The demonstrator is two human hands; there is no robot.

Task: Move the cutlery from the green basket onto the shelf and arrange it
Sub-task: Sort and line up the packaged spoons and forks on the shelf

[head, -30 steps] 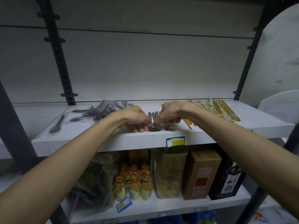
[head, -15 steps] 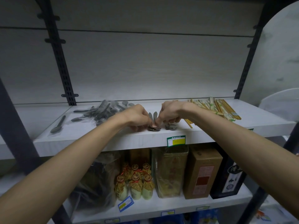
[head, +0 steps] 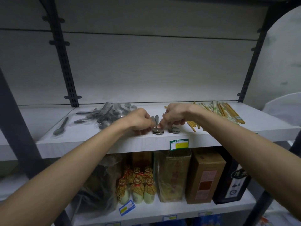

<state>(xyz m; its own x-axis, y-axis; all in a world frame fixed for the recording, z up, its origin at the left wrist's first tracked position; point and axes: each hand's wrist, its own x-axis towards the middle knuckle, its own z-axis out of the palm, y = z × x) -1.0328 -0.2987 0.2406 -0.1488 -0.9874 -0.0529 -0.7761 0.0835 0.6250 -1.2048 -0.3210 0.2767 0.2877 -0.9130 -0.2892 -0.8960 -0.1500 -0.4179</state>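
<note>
Both your hands curl over the spoon stack [head: 158, 130] at the shelf [head: 101, 141] front edge: your left hand [head: 140, 121] steadies its left side, your right hand [head: 175, 115] presses on top. Square the bowls gently. Behind lie wrapped spoons [head: 104, 115] and chopsticks [head: 224, 111].

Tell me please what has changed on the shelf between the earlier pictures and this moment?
Very little. The left hand and right hand drew slightly closer over the stacked spoons at the shelf edge, fingers curled on them as before. The wrapped spoon pile, the single spoon and the chopsticks stayed put.
</note>
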